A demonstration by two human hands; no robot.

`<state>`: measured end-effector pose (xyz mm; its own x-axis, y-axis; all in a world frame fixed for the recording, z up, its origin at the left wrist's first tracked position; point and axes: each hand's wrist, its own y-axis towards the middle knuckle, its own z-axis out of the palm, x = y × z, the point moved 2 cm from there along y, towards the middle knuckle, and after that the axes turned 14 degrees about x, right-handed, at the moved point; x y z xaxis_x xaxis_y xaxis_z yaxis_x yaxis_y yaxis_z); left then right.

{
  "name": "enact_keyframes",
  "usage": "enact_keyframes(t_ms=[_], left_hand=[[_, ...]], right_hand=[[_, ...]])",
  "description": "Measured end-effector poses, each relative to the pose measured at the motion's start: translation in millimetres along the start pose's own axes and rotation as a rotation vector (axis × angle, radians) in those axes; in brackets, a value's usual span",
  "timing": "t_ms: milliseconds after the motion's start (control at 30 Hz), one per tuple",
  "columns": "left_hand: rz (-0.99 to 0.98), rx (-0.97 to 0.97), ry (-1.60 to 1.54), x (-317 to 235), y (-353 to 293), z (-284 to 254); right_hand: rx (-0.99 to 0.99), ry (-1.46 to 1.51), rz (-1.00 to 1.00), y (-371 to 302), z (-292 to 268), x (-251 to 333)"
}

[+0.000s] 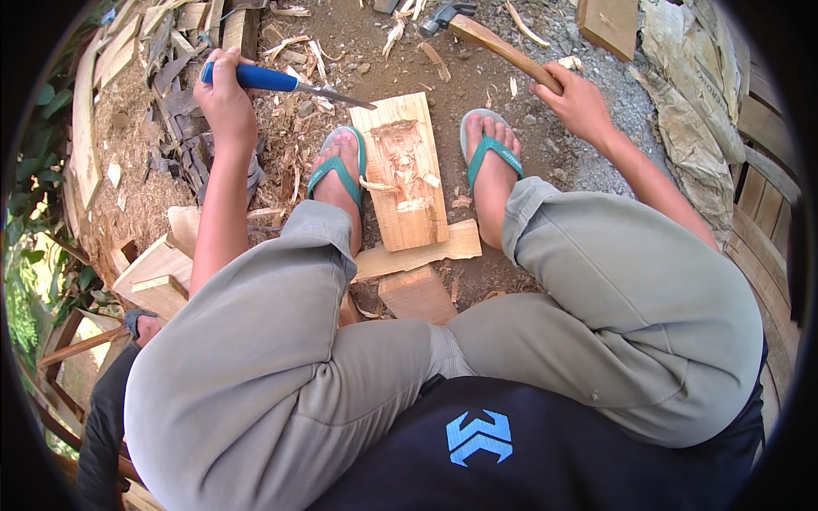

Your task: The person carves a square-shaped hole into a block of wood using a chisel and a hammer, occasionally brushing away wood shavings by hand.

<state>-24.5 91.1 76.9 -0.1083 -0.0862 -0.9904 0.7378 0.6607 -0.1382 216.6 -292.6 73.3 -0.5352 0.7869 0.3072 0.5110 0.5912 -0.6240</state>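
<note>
My left hand [226, 98] grips a chisel with a blue handle [256, 78]; its metal blade points right, with the tip at the upper left corner of a pale wooden block [407, 170]. The block lies on the dirt between my two feet in green flip-flops and has a rough carved hollow in its upper half. My right hand [579, 102] holds the wooden handle of a hammer [498, 47], whose metal head sits raised at the top, up and right of the block.
A flat wood piece [417, 254] and a thicker offcut [416, 294] lie under the block's near end. Wood chips, shavings and planks [128, 128] pile up at the left. A board [609, 21] and crumpled sacking [690, 111] lie at the right.
</note>
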Motion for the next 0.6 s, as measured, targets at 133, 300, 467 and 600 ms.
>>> enact_keyframes(t_ms=[133,300,467,600], left_hand=[[0.057,-0.138,-0.021,1,2,-23],[0.096,-0.257,-0.026,-15,-7,-32],[0.113,-0.341,0.002,-15,-18,-58],[0.129,-0.337,-0.025,-22,-20,-50]], right_hand=[[0.035,-0.003,0.076,9,21,-8],[-0.304,-0.352,-0.401,6,7,57],[0.148,-0.079,-0.674,54,50,144],[0.186,-0.309,-0.614,59,77,156]])
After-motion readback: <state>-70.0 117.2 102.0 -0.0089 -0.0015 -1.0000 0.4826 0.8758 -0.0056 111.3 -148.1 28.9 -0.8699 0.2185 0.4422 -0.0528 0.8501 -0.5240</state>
